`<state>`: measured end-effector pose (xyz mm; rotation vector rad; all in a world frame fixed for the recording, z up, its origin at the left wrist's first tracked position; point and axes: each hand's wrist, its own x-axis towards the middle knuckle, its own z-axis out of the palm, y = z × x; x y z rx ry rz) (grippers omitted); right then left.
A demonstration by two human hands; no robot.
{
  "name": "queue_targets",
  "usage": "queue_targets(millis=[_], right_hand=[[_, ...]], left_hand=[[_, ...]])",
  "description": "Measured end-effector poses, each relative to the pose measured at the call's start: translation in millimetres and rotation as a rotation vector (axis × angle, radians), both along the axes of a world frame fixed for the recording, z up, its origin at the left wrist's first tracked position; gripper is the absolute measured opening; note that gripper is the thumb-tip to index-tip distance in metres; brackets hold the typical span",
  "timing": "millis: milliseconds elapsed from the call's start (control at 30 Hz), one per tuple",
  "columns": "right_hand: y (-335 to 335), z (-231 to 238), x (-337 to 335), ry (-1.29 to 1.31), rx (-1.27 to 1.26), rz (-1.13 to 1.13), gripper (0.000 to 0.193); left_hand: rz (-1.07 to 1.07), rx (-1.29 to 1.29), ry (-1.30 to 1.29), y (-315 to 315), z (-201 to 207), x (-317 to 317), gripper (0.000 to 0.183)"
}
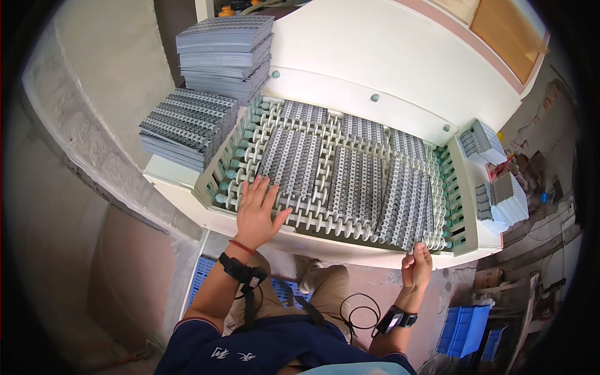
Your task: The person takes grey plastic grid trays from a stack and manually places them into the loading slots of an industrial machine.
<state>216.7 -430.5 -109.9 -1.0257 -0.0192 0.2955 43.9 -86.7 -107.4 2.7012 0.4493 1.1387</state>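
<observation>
My left hand (256, 212) lies with fingers spread over the near left end of a white roller conveyor (303, 219). Its fingertips are beside the lower left corner of a grey patterned sheet (290, 162). At the near right, the fingers of my right hand (417, 265) are pinched together at the near edge of another patterned sheet (405, 206), which lies slightly askew on the rollers. Between these two is a middle patterned sheet (355, 187). Several more sheets, including a far left one (304, 112), lie in a row behind, close to the white machine hood.
A tall stack of grey sheets (225, 53) and a lower stack (187, 125) stand left of the conveyor. Smaller stacks (509, 197) sit on the right ledge. The white hood (369, 69) rises behind. Blue crates (462, 331) are on the floor at right.
</observation>
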Motion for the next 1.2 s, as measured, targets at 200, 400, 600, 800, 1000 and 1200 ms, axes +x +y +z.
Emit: queue_targets(millis=[200, 400, 600, 800, 1000, 1200], right_hand=[[-41.0, -18.6, -5.9, -0.151, 0.125, -0.024, 0.006], [-38.7, -12.2, -14.5, -0.153, 0.125, -0.076, 0.007], [-41.3, -18.1, -16.9, -0.192, 0.136, -0.064, 0.008], [-37.8, -17.5, -23.2, -0.140, 0.107, -0.111, 0.009], [-44.0, -18.9, -23.8, -0.166, 0.092, -0.117, 0.009], [-39.3, -21.9, -24.3, -0.168, 0.111, -0.077, 0.008]], left_hand=[[-0.150, -0.119, -0.056, -5.1, 14.1, 1.0, 0.045], [0.050, 0.100, -0.324, 18.9, 87.7, -27.3, 0.035], [0.404, 0.259, -0.341, 76.9, 128.1, -45.8, 0.025], [0.390, 0.093, -0.226, 95.3, 122.8, -54.7, 0.019], [0.624, -0.037, -0.429, 121.3, 106.4, -89.9, 0.040], [0.096, -1.181, -0.515, 134.5, 111.5, -108.5, 0.025]])
